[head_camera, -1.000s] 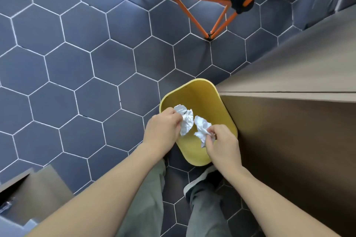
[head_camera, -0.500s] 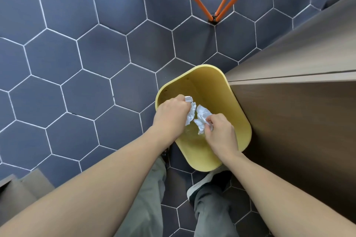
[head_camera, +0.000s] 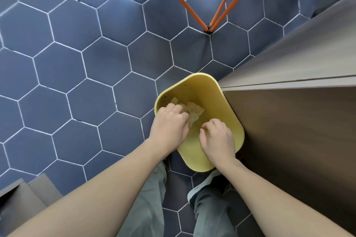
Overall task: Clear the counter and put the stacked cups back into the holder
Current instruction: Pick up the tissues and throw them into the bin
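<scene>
Over the yellow bin [head_camera: 212, 90], which stands on the tiled floor [head_camera: 77, 63] tight against the counter side [head_camera: 289, 140], I have both hands above the opening so the waste drops inside. Left hand [head_camera: 169, 127]: fingers loosely curled, nothing visibly held. Crumpled paper [head_camera: 192, 111] lies low in the bin, just beyond its knuckles. Right hand [head_camera: 217, 140]: likewise slack and empty. Cups and holder: out of view. Judgement: counter scraps binned, cups not yet done.
</scene>
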